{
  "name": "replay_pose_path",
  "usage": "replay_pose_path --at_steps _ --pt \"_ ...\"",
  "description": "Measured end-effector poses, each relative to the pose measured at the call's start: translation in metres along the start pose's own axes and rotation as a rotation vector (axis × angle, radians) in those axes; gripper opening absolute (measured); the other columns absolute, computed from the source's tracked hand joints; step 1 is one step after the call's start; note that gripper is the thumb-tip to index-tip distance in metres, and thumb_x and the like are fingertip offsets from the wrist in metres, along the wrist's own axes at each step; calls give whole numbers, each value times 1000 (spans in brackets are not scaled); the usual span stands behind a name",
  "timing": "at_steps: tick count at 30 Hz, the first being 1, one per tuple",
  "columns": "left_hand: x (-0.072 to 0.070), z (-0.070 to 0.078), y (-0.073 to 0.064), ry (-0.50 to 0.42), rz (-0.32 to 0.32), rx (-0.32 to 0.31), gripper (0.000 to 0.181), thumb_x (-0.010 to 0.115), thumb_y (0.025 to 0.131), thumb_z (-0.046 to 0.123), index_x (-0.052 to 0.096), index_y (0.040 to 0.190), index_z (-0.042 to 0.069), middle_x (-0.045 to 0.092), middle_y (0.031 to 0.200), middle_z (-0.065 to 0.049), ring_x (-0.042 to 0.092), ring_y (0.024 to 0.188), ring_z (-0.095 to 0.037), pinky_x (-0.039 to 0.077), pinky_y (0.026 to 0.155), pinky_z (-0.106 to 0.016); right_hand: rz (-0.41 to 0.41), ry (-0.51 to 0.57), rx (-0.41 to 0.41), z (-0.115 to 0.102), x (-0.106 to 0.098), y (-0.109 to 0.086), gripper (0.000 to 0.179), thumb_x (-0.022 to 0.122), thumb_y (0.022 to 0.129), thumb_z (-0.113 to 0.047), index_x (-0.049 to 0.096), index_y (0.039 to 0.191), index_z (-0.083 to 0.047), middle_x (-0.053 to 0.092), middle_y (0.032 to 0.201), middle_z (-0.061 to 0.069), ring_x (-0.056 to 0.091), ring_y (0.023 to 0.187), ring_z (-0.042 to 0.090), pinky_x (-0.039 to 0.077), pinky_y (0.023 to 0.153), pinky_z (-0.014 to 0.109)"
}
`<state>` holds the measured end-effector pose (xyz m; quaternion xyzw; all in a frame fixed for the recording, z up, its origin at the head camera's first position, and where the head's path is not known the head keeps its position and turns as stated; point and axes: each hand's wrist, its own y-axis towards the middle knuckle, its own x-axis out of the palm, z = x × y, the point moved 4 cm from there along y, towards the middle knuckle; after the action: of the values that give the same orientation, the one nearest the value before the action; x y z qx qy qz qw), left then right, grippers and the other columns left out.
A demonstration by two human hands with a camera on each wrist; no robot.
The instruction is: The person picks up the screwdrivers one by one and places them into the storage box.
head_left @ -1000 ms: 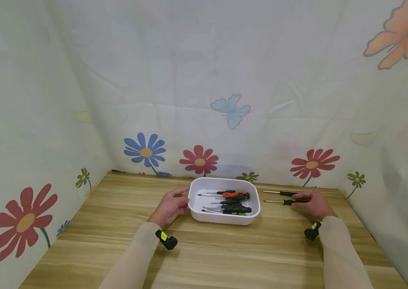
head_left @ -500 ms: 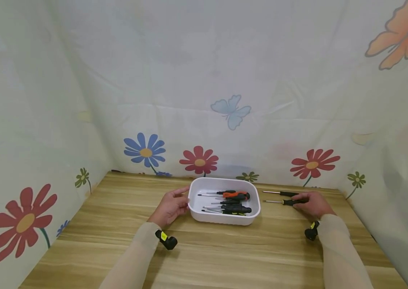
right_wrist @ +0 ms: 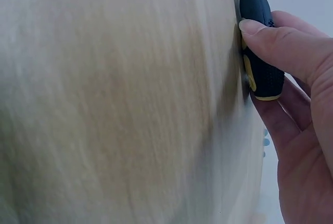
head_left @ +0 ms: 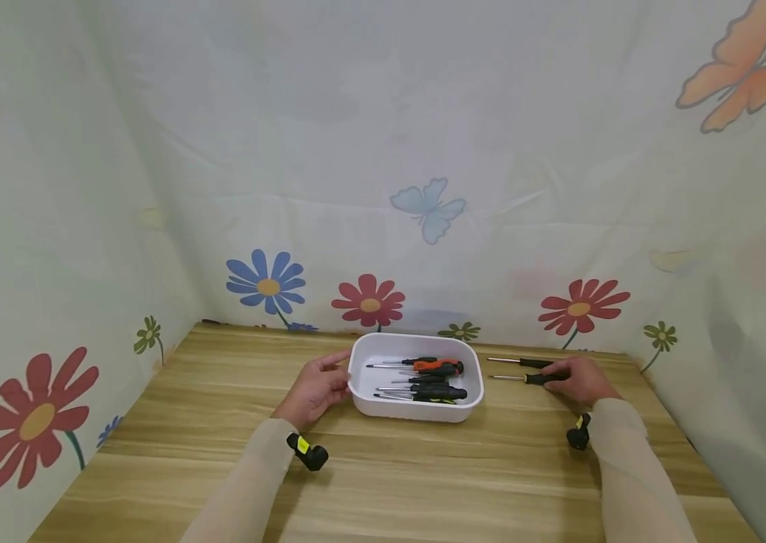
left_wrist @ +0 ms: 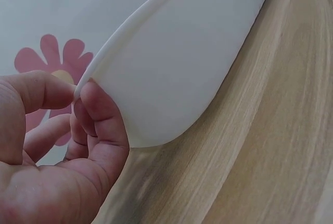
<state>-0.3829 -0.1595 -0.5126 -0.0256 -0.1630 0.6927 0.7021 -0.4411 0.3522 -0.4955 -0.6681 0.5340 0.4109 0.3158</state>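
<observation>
My left hand (head_left: pixel 315 388) pinches the left rim of a white plastic box (head_left: pixel 413 411); in the left wrist view, thumb and fingertips meet at the box's edge. Several screwdrivers lie inside, most black-handled, one an orange and black screwdriver (head_left: pixel 433 366). To the right of the box my right hand (head_left: pixel 580 381) grips the handle of a black and yellow screwdriver (right_wrist: pixel 264 75) between thumb and fingers, close to the table. Its shaft points left, toward the box. Just behind it lies another black-handled screwdriver (head_left: pixel 525 362), its handle end partly hidden by the right hand.
The wood-grain table (head_left: pixel 424 483) runs back to a pale cloth backdrop (head_left: pixel 329 143) printed with flowers and butterflies, which also encloses both sides. A small black camera (head_left: pixel 308 452) sits at the left wrist, and another black camera (head_left: pixel 578 434) at the right.
Everything appears slightly further left in the head view, box and hands together. The left hand stays on the rim and the right hand stays at the same screwdriver.
</observation>
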Motion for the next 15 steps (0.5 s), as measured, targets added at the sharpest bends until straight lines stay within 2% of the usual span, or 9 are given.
replay_pose_path --at_steps 7,15 --pt "0 1 -1 -1 3 8 58 62 94 -3 56 148 16 61 106 -13 61 79 -21 59 76 -30 5 0 -8 -1 1 1 22 78 89 -16 80 111 -11 69 124 25 60 118 47 47 100 64" --pt "1 1 -3 -7 -13 18 58 62 95 -4 54 150 13 61 105 -12 61 78 -21 59 75 -30 -1 12 53 0 2 -1 24 78 90 -16 80 113 -12 67 129 26 58 122 47 46 102 64"
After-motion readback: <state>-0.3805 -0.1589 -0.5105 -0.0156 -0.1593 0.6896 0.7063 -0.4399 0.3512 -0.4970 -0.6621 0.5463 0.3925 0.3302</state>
